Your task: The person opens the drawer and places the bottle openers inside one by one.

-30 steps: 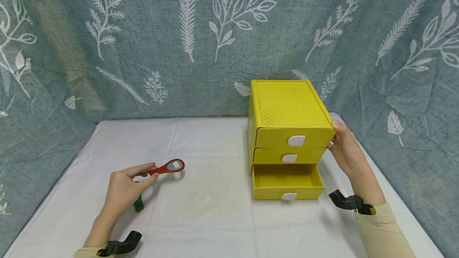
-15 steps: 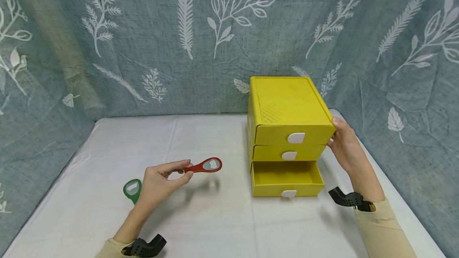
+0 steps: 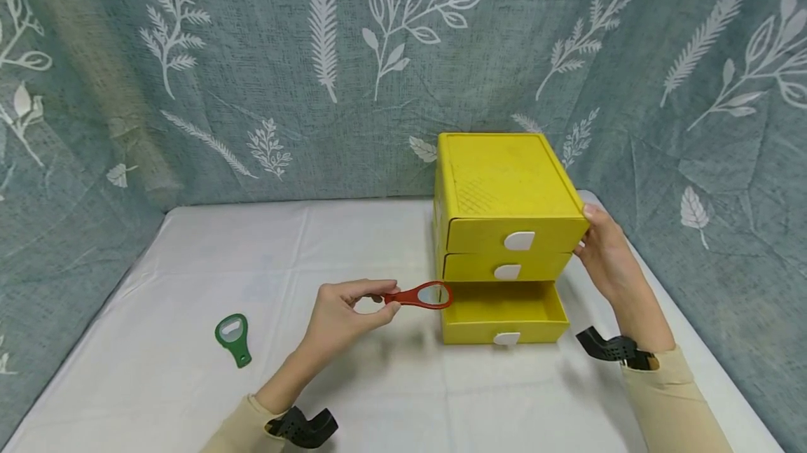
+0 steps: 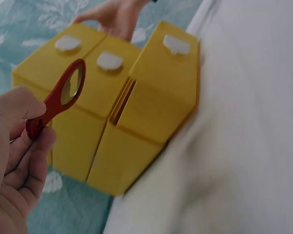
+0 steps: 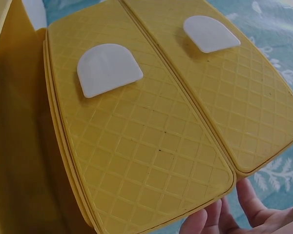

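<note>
Between thumb and fingers, my left hand (image 3: 349, 309) pinches the handle end of a red bottle opener (image 3: 419, 295). The opener's ring end overlaps the left edge of the pulled-out bottom drawer (image 3: 504, 334) in the head view. That drawer belongs to a yellow three-drawer cabinet (image 3: 511, 176) with white pull tabs; its two upper drawers are closed. My right hand (image 3: 608, 257) grips the cabinet's right side near the top front corner. In the right wrist view, the fingertips (image 5: 193, 223) of this hand show along the side edge of the drawer fronts.
A green bottle opener (image 3: 233, 339) lies on the white tablecloth (image 3: 353, 243) at the left. Grey-green curtains (image 3: 252, 54) with white leaf prints hang behind and on both sides of the table.
My left hand has carried the red bottle opener rightward to the open drawer, uncovering the green bottle opener. My right hand stays on the cabinet.
</note>
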`<state>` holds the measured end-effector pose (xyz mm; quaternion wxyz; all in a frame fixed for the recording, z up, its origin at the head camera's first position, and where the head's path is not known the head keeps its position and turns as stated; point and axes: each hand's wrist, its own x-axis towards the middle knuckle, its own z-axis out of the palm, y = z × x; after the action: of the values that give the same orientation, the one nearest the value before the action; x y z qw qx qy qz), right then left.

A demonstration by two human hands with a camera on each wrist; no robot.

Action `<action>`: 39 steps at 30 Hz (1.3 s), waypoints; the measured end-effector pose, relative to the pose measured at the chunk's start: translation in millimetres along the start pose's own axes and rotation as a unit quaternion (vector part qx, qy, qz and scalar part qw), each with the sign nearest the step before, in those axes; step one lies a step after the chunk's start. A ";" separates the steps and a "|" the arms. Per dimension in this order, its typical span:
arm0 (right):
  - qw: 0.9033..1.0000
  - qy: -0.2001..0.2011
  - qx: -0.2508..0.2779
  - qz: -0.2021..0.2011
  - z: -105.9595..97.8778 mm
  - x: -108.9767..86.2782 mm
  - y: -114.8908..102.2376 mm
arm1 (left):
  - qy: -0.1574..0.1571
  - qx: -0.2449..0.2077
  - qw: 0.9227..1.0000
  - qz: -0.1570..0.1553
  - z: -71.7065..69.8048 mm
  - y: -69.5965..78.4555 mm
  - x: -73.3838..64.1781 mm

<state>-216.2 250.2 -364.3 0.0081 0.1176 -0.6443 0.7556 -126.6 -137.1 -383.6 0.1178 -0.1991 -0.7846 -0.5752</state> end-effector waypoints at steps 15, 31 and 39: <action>1.000 -0.002 -0.003 -0.008 0.5 -1.6 0.5 | -0.036 -0.032 0.996 0.081 48.4 -26.6 18.4; 1.000 -0.002 0.010 -0.005 -0.3 0.0 1.0 | -0.058 -0.020 0.994 0.087 73.7 -34.2 26.3; 1.000 0.000 0.010 -0.004 -0.5 -0.6 0.8 | -0.065 0.005 0.992 0.106 81.8 -36.6 30.5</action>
<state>-215.8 250.6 -365.3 0.0096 0.1202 -0.6361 0.7622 -166.7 -63.5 -427.6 0.1283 -0.3176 -0.7677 -0.5415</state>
